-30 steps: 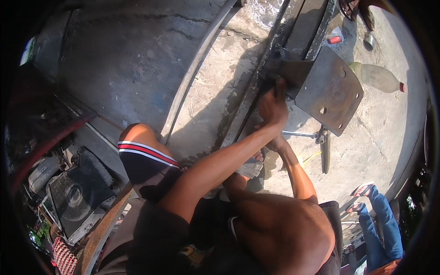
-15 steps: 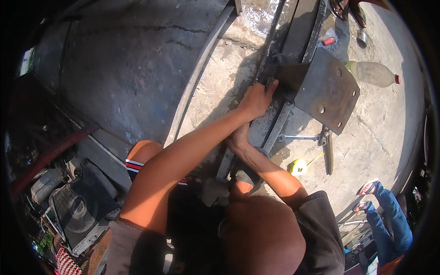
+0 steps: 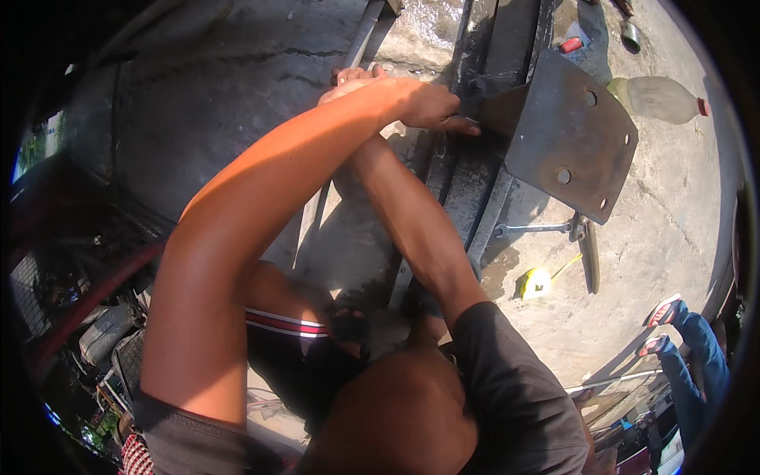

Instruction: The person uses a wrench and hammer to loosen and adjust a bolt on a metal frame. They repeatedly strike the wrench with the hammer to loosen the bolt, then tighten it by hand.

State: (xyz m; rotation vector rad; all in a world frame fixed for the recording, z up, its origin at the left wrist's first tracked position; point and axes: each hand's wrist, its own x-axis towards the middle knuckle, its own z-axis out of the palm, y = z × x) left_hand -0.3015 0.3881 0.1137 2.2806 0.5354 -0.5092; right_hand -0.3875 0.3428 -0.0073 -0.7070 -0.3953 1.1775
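My arms cross over the dark steel beam, the left forearm above the right. My left hand [image 3: 427,104] is beside the bent steel plate bracket [image 3: 574,134], its fingers curled and one finger stretched toward the shadowed inner side. What it grips there is hidden. Farther left, past the left wrist, my right hand [image 3: 352,81] has its fingers bent closed; the left forearm covers part of it, and I cannot make out what is in it. The bracket has several round holes and stands on the steel beam [image 3: 511,47].
Right of the beam lie a combination wrench [image 3: 534,229], pliers-like tool [image 3: 592,257], yellow tape measure [image 3: 537,283], plastic bottle [image 3: 663,100], red object [image 3: 570,45] and metal cup [image 3: 630,36]. A person in jeans [image 3: 701,348] is at lower right. Vehicle parts [image 3: 111,332] fill the lower left.
My right hand has swung from below the left hand to its far left side. My left hand has shifted slightly up and left, its forearm now lying across the right one.
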